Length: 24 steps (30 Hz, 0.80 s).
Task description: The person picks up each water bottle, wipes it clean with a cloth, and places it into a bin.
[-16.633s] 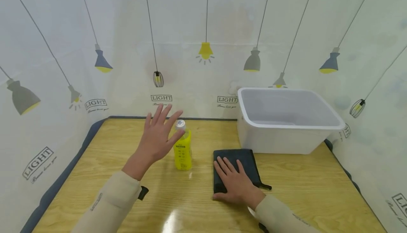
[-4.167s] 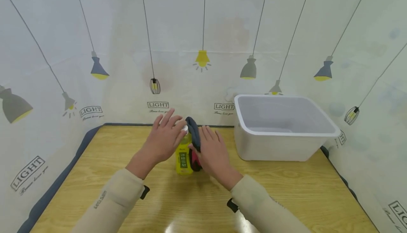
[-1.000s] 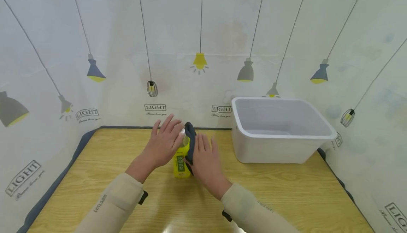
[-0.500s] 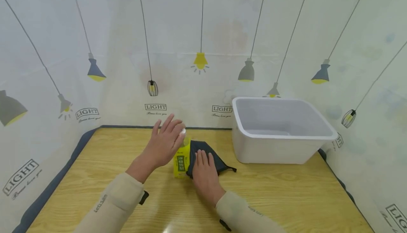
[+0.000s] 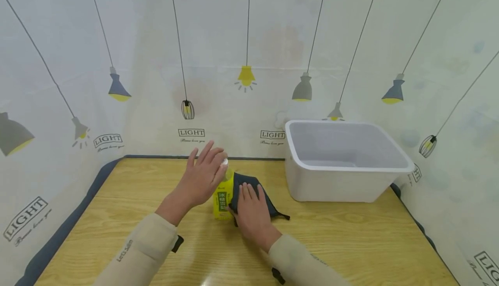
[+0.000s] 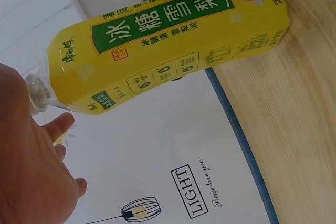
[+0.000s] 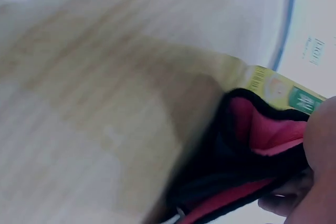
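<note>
My left hand point(image 5: 200, 181) holds the cap of a yellow drink bottle point(image 5: 221, 199), its fingers at the top. The bottle stands upright on the table, with a green label panel point(image 6: 165, 17) showing in the left wrist view. Against the bottle's right side leans a dark pouch point(image 5: 245, 180) with a cord at its corner. My right hand point(image 5: 253, 214) grips the pouch by its near side, fingers laid over the outer face. In the right wrist view the pouch's mouth gapes, and a pink-red lining point(image 7: 270, 129) shows inside.
A white plastic bin point(image 5: 327, 184) stands at the back right of the wooden table point(image 5: 351, 238). Behind the table hangs a pale sheet point(image 5: 218, 39) printed with lamps, its dark blue edge point(image 5: 156, 156) running along the back.
A second ago the pouch stood edge-on beside the bottle; now it is turned, its broad face up and its cord to the right. My right hand turned with it. The left hand barely moved.
</note>
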Each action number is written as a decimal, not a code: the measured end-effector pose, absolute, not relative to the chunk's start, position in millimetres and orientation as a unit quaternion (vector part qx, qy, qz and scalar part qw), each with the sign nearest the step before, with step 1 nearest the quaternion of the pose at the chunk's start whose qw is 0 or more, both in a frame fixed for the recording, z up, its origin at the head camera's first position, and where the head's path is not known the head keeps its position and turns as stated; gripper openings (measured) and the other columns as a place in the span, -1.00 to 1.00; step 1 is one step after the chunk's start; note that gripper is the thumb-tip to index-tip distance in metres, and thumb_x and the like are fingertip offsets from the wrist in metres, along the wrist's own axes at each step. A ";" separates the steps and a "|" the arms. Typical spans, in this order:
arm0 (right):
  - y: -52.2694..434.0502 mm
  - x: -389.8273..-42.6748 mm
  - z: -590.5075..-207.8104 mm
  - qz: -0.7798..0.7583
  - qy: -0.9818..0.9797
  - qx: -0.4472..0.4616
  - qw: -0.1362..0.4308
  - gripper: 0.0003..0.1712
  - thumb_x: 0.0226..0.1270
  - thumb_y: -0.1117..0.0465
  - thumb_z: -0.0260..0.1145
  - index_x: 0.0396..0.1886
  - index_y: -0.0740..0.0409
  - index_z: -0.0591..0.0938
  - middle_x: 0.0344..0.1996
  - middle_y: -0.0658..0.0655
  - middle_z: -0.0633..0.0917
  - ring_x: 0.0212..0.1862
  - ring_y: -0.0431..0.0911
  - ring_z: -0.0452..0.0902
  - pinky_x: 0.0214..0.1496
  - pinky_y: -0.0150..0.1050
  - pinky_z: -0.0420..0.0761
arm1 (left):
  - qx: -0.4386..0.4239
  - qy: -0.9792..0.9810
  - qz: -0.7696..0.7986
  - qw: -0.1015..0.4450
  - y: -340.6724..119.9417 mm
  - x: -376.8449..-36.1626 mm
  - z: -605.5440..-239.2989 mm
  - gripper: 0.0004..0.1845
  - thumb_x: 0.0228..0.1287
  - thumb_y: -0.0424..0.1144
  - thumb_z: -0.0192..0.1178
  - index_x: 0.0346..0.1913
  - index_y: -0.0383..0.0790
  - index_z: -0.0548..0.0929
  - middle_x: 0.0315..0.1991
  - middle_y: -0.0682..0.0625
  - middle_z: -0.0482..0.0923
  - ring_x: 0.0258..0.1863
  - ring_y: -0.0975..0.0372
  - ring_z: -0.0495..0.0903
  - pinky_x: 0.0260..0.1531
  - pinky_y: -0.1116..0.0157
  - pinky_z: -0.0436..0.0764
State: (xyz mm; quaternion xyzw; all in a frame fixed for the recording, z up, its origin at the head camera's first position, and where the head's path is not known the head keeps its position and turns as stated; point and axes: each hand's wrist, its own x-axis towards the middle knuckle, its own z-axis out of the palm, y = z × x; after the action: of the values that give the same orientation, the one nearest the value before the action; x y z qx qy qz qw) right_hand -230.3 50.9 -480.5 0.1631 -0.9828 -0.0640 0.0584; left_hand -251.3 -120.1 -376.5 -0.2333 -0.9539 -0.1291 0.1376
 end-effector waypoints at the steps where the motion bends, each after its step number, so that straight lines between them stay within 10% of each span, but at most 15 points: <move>1: 50.9 -230.2 -476.7 -0.057 -0.983 0.163 0.062 -0.12 0.49 -0.34 -0.24 0.50 0.22 0.19 0.49 0.18 0.26 0.53 0.00 0.14 0.56 0.10 0.04 | -0.232 -0.954 -0.130 0.137 -120.1 -251.4 -376.6 -0.50 0.59 0.02 -0.35 0.38 -0.08 0.33 0.46 -0.02 0.20 0.58 0.05 -0.14 0.46 -0.18 -0.11; 24: 47.1 -225.4 -393.8 0.021 -0.968 0.181 0.173 -0.19 0.50 -0.26 -0.07 0.49 0.21 0.23 0.46 0.13 0.33 0.50 -0.05 0.20 0.55 0.00 0.11 | -0.230 -0.954 -0.146 0.127 -118.7 -250.8 -376.3 -0.52 0.60 0.02 -0.39 0.34 -0.05 0.36 0.45 0.00 0.21 0.58 0.05 -0.15 0.45 -0.20 -0.12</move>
State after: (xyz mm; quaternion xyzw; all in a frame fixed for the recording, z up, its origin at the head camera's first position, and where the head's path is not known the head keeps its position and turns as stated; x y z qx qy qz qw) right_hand -225.4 47.1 -393.8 0.1807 -0.9680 0.0212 0.1727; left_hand -250.8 -118.7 -376.3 -0.2297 -0.9539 -0.1457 0.1269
